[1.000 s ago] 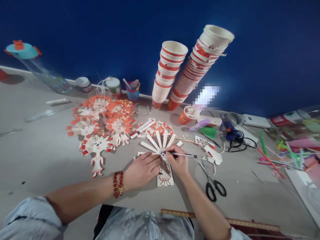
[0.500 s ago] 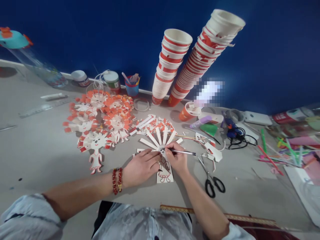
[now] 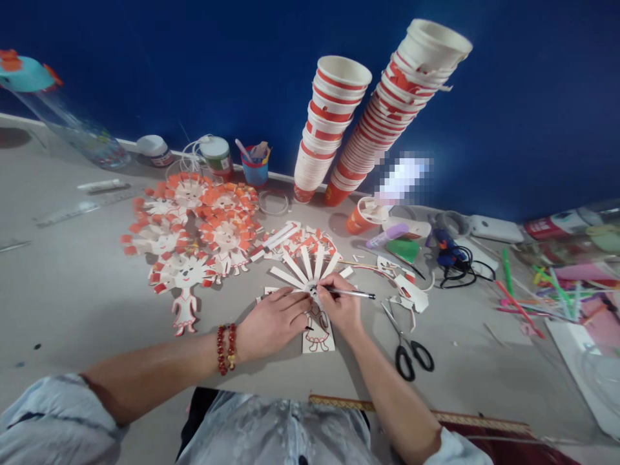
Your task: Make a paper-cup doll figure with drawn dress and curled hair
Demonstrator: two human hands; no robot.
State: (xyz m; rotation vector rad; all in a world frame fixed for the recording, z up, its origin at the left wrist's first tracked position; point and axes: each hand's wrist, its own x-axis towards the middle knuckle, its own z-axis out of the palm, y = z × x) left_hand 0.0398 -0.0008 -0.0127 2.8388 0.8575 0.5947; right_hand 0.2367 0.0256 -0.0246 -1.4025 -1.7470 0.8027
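In front of me lies a white paper cutout [image 3: 317,338] with strips fanned out at its top and a dressed figure drawn on its lower part. My left hand [image 3: 276,321] rests flat on its left side, fingers stretched out. A pen [image 3: 356,294] with a clear barrel is pinched in my right hand [image 3: 342,309], its tip at the small face drawn where the strips meet. My hands cover part of the drawing. To the left sit several finished-looking paper figures [image 3: 184,278] with orange-tipped manes. Black-handled scissors [image 3: 407,349] lie right of my right hand.
Two tall stacks of paper cups [image 3: 334,123] stand by the blue wall. Red and white paper scraps [image 3: 310,240] lie beyond the cutout. Farther right are a black cord [image 3: 460,265] and colourful sticks [image 3: 557,290]. A bottle [image 3: 72,123] stands at the far left.
Both hands stay in nearly the same place, with the pen still at the drawn face. The whole view has shifted very slightly.
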